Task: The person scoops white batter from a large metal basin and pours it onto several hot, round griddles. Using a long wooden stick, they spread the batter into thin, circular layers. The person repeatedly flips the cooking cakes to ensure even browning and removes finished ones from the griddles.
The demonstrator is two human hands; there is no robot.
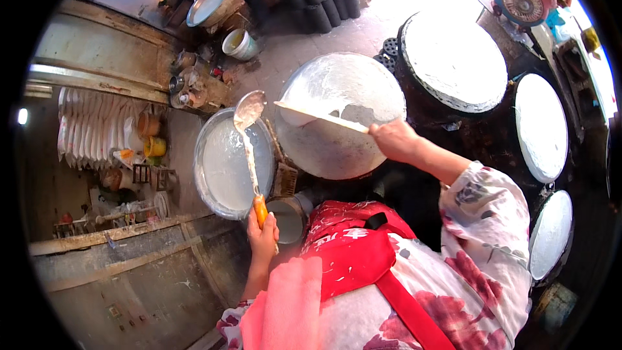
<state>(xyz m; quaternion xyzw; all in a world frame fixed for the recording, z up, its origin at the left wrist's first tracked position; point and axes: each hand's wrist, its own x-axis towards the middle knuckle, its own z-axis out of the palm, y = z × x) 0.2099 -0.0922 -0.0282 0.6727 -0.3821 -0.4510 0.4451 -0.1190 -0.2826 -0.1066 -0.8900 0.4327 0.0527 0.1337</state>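
Orange ladle handle [260, 209]; floral sleeve [484, 202]; distant fan [523, 2], perhaps pink.

The scene is viewed by one wide fisheye camera, worn on the head and tilted steeply downward – the apron [356, 256] is caught from above at lower centre. The left hand [262, 236] and right hand [396, 141] are framed fairly near the lens; the fan [523, 1] is shown farther off, at upper right – straight edges are bowed toward a black, rounded border.
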